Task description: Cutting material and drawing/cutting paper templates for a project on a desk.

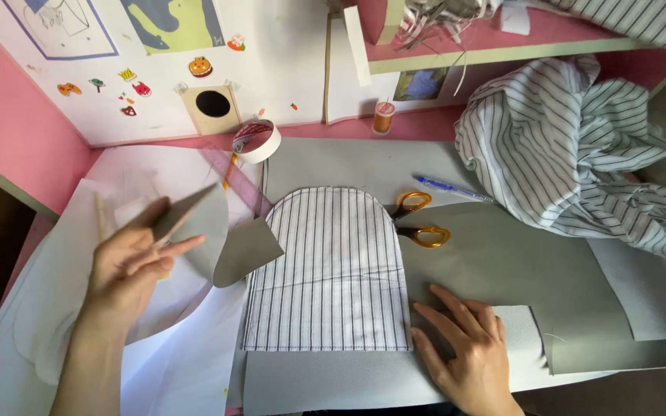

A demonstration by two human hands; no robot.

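Observation:
My left hand [129, 266] is raised at the left and grips a grey curved offcut of sheet material [198, 227], which hangs from my fingers over white paper. An arch-topped piece of striped fabric [333, 270] lies flat on the grey sheet [502, 262] in the middle. My right hand [468, 350] rests flat, fingers spread, on the grey sheet just right of the striped piece's lower corner; it holds nothing.
Orange-handled scissors [419, 219] lie right of the arch top, with a blue pen [449, 188] beyond them. A bundle of striped cloth [572, 146] fills the right. A tape roll [257, 141], a thread spool [383, 117] and a pink wall with stickers stand behind.

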